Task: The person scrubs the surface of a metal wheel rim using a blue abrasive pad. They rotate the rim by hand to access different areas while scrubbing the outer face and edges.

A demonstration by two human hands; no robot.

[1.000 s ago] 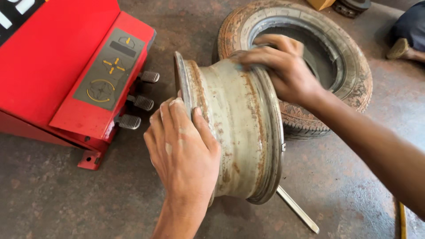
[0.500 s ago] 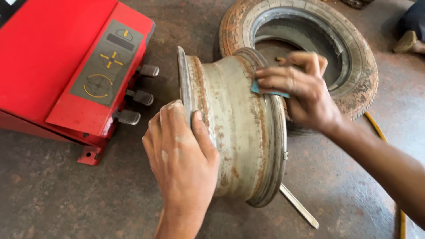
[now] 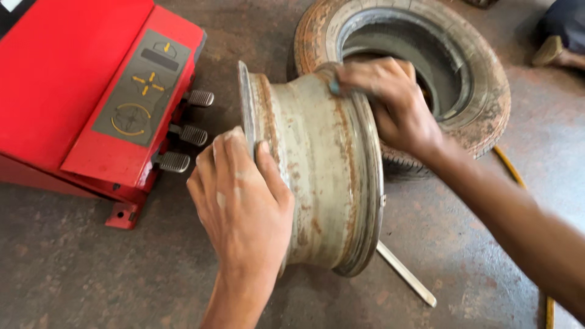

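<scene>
A rusty grey steel wheel rim (image 3: 317,170) stands on its edge on the concrete floor. My left hand (image 3: 241,201) lies flat against its near left flange and steadies it. My right hand (image 3: 390,103) presses a small blue-green abrasive pad (image 3: 334,87) onto the rim's upper right edge, fingers closed over the pad. Most of the pad is hidden under my fingers.
A worn tyre (image 3: 414,67) lies flat behind the rim. A red tyre-changing machine (image 3: 79,97) with three pedals (image 3: 183,134) stands at the left. A flat metal bar (image 3: 405,274) lies under the rim. Another person's foot (image 3: 557,52) shows at the top right.
My right hand with the pad slid along the rim's top edge, out toward the tyre and back to the left. My left hand stayed on the flange.
</scene>
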